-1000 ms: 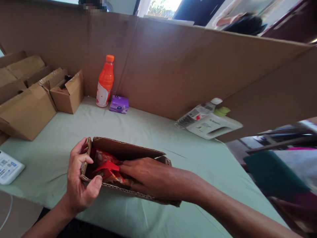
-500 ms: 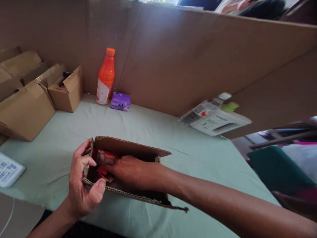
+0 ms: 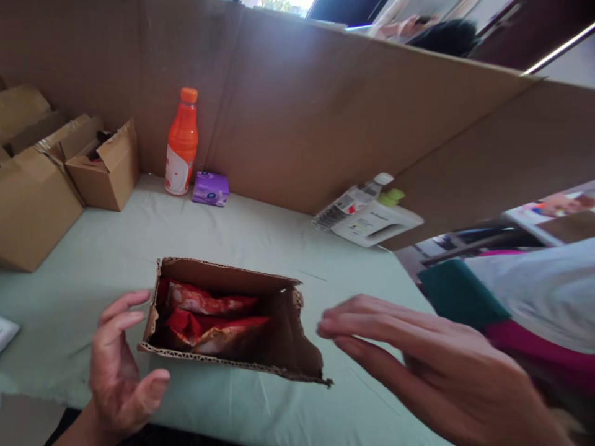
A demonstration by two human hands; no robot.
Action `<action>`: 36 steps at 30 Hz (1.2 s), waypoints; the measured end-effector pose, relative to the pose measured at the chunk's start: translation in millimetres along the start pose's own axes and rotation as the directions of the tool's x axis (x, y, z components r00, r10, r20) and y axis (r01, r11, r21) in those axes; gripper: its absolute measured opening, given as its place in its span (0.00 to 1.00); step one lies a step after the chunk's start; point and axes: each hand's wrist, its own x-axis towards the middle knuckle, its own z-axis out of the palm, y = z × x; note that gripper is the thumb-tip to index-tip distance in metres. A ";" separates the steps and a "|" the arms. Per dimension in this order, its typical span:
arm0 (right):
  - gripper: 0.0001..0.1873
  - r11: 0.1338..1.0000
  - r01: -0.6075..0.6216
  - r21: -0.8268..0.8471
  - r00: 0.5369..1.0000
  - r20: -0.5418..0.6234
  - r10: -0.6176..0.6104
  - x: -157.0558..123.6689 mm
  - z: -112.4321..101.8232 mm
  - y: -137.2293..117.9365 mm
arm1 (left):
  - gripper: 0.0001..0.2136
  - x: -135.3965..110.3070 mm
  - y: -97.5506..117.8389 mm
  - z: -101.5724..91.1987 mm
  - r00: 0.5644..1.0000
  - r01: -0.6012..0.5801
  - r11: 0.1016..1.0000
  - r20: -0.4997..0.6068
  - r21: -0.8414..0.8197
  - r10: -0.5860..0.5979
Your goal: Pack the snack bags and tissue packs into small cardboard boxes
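An open cardboard box [image 3: 227, 272] stands on the pale green cloth in front of me. Two red packets lie inside it: one red and white packet [image 3: 209, 300] along the far wall, and another red packet [image 3: 218, 333] nearer to me. My left hand [image 3: 123, 365] is beside the box's left end, fingers apart and curved, with nothing in it. To the right of the box hovers my right hand [image 3: 418, 353], empty, its fingers stretched out and its thumb a little apart from them. Neither hand appears to grip the box.
Several cardboard boxes [image 3: 37, 204] stand at the left. An orange bottle [image 3: 182, 142] and a purple packet [image 3: 211, 188] are by the cardboard wall [image 3: 288, 111]. Farther right lean a clear bottle [image 3: 346, 204] and a white jug [image 3: 376, 223]. A person is partly visible beyond the wall.
My right hand has come out of the box and moved to its right, holding nothing. My left hand has let go of the box's left end. The view has shifted to the right.
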 end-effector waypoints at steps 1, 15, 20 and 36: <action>0.07 1.000 -0.020 -0.018 1.000 -0.012 0.019 -11.0 -4.7 2.0 | 0.24 -3.1 0.3 -2.0 1.000 -0.011 1.000 0.002 0.000 0.011; 0.20 0.996 -0.093 0.017 0.996 0.011 0.093 -49.9 55.6 4.2 | 0.15 4.2 17.4 -17.5 0.967 0.003 0.924 0.236 0.382 -0.101; 0.17 0.995 -0.100 0.002 0.988 -0.118 0.099 -52.9 64.1 8.4 | 0.21 6.5 17.8 -16.2 0.965 0.094 0.883 0.176 0.460 -0.195; 0.24 0.999 -0.009 -0.043 0.998 -0.055 0.006 -49.4 72.0 50.0 | 0.21 23.4 3.0 -15.6 0.935 -0.024 0.844 0.310 0.536 -0.171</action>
